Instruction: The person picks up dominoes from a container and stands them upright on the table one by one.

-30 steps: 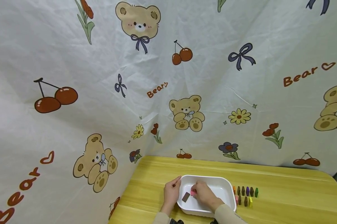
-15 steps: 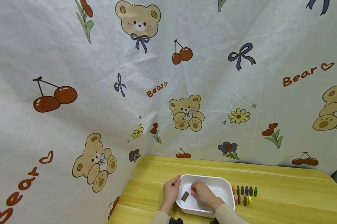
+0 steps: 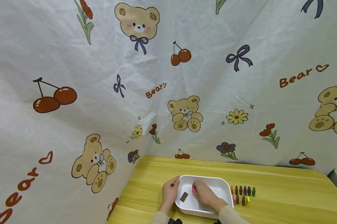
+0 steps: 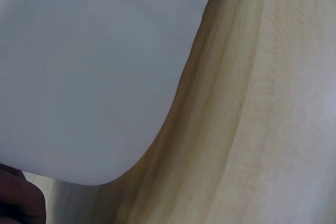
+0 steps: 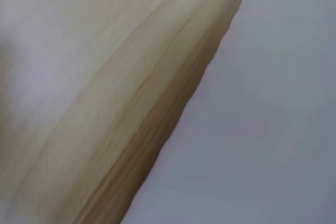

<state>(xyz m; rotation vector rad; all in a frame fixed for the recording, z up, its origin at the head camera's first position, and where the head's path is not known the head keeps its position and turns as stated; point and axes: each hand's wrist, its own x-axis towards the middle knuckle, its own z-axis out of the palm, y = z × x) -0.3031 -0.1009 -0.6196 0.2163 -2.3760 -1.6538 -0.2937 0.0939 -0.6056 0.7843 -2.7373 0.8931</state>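
Note:
A white tray (image 3: 220,188) sits on the wooden table. Over its inside reaches my right hand (image 3: 205,193), pinching a small pink domino (image 3: 193,190); the fingertips partly cover it, and I cannot tell whether it touches the tray floor. A brown domino (image 3: 184,197) lies flat nearby, toward the tray's left side. My left hand (image 3: 169,192) grips the tray's left rim by the far corner. In the left wrist view, the tray's outer wall (image 4: 100,77) fills much of the picture, with curled fingers (image 4: 23,198) at lower left. Neither hand appears in the right wrist view.
Right of the tray, several coloured dominoes stand upright in two rows, among them a green domino (image 3: 253,191), a purple domino (image 3: 245,190) and a yellow domino (image 3: 248,201). Behind the table (image 3: 283,193) hangs a cloth (image 3: 207,81) printed with bears.
The right hand has shifted slightly within the tray, still pinching the pink domino. The left hand keeps its place on the rim. The whole head view has drifted slightly.

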